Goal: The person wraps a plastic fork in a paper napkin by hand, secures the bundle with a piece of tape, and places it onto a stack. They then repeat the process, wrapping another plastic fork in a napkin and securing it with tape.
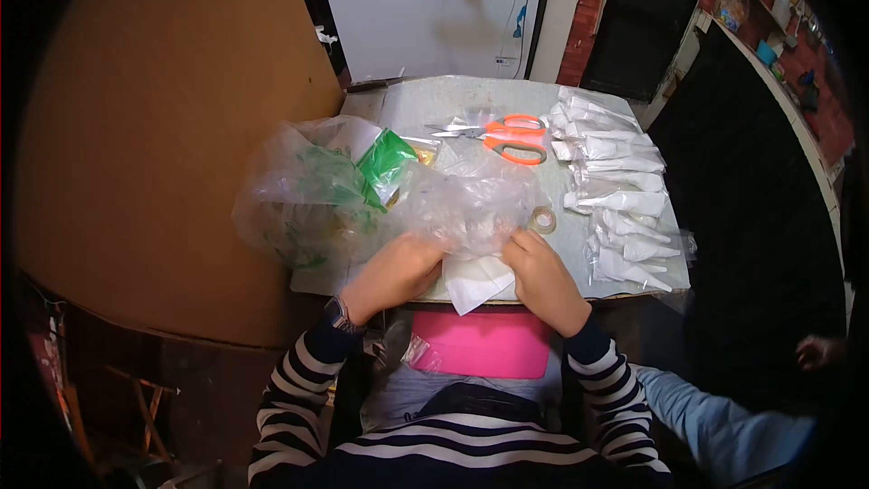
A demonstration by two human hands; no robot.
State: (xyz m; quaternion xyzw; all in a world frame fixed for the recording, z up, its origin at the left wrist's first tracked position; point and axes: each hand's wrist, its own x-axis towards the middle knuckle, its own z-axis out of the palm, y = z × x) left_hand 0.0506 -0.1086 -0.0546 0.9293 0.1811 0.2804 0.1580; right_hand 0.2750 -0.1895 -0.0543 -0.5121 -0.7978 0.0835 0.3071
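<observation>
A crumpled clear plastic bag (471, 195) lies in front of me near the table's front edge. My left hand (405, 270) is closed on its near left side, and my right hand (541, 273) grips its near right side; the plastic partly hides the fingertips of both. Between my hands a folded white paper napkin (478, 284) sticks out over the table edge. Just beyond my right hand sits a small roll of tape (543, 220). Farther back are orange-handled scissors (516, 139), their blades pointing left.
A larger clear bag (303, 190) and a green packet (389, 163) are at left. Several plastic-wrapped white bundles (615, 199) line the table's right side. A pink object (480, 344) rests on my lap. Another person's light-blue sleeve (715, 417) shows at lower right. A white freezer (434, 14) stands behind.
</observation>
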